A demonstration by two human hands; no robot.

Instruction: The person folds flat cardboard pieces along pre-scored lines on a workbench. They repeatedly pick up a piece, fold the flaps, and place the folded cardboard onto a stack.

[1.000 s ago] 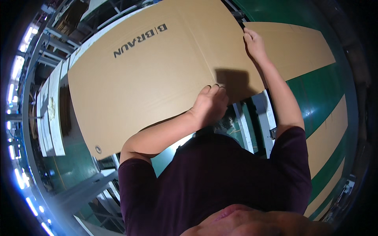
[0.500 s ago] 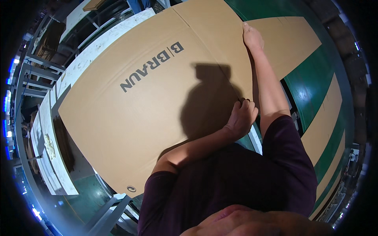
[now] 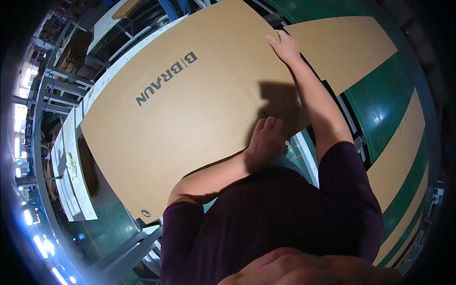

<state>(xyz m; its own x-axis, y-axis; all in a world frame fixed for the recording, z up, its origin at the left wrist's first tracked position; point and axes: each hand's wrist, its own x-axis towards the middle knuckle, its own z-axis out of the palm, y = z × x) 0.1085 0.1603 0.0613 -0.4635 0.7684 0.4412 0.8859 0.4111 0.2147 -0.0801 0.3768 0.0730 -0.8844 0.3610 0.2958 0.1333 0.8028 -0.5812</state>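
A large brown cardboard sheet with dark printing lies in front of me, tilted across the white table. My right hand grips its far right edge, the thumb on top and the fingers over the side. Close to my body, my left hand is closed at the sheet's near edge, its fingers curled; the thumb side is partly hidden in shadow. My head's shadow falls on the sheet between both hands.
On the right, another cardboard piece rests on a green surface, with more cardboard strips nearer me. A white table and grey metal frames stand at the left. A person's blue-trousered legs show at the top.
Both hands and the large cardboard sheet have shifted left. More of the gap between the sheet and the right-hand cardboard shows now.
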